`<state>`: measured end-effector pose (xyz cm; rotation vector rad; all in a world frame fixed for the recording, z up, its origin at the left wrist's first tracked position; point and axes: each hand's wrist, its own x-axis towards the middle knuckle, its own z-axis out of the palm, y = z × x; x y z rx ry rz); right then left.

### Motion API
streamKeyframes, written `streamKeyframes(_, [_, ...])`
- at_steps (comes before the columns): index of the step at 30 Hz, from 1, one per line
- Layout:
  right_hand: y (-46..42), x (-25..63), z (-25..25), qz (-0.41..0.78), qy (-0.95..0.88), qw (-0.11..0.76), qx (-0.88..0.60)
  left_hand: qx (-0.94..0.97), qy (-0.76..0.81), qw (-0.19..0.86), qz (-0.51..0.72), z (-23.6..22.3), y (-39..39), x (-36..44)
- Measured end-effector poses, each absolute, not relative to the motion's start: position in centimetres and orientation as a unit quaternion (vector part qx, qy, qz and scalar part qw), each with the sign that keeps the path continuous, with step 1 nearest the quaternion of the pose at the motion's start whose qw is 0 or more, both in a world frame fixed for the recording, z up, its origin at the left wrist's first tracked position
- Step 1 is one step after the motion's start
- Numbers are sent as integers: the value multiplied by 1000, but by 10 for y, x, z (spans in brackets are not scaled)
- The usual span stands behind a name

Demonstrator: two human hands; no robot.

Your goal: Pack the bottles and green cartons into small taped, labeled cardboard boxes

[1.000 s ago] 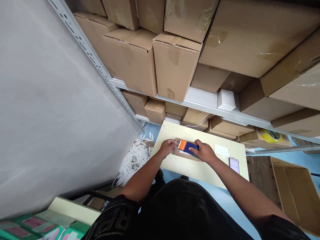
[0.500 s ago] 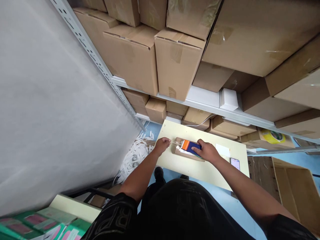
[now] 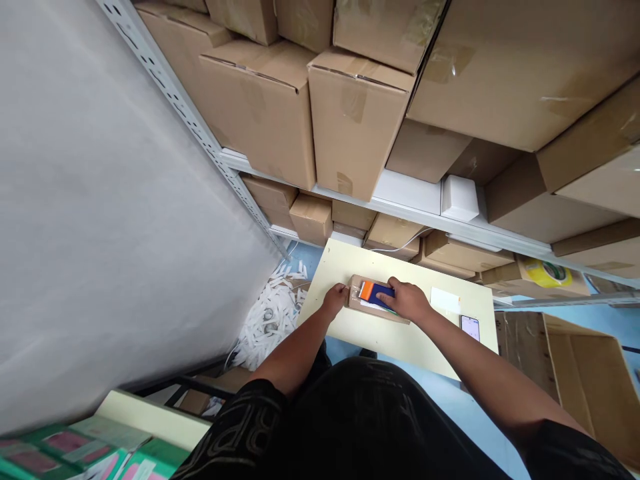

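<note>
On the pale-yellow rectangular tabletop (image 3: 425, 340) lies a long brown cardboard box (image 3: 383, 316). An orange-and-navy handheld tool (image 3: 377, 293) is over its top, above a partly hidden white label. The right hand (image 3: 406, 300), at the box's three o'clock, grips the tool's navy end, thumb on top. The left hand (image 3: 335, 300) is at the box's nine o'clock end, fingers curled in; whether they pinch anything cannot be told. Farther toward three o'clock lies a flat white card (image 3: 445, 300); between three and four, a lit-screened phone (image 3: 470, 328).
</note>
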<state>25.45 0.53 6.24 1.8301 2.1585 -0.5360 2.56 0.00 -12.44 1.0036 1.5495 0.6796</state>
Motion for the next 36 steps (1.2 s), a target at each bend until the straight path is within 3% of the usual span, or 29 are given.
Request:
streamKeyframes(5, [6, 252, 62, -181, 737, 144, 635, 504, 665, 501, 229, -113, 0, 5])
streamKeyframes(12, [8, 253, 61, -189, 734, 128, 640, 815, 427, 365, 141, -70, 14, 10])
streamKeyframes(27, [5, 288, 63, -240, 727, 73, 639, 855, 410, 297, 112, -79, 26, 27])
streamKeyframes(36, [-16, 396, 64, -270, 686, 50, 674, 858, 409, 294, 97, -82, 29, 24])
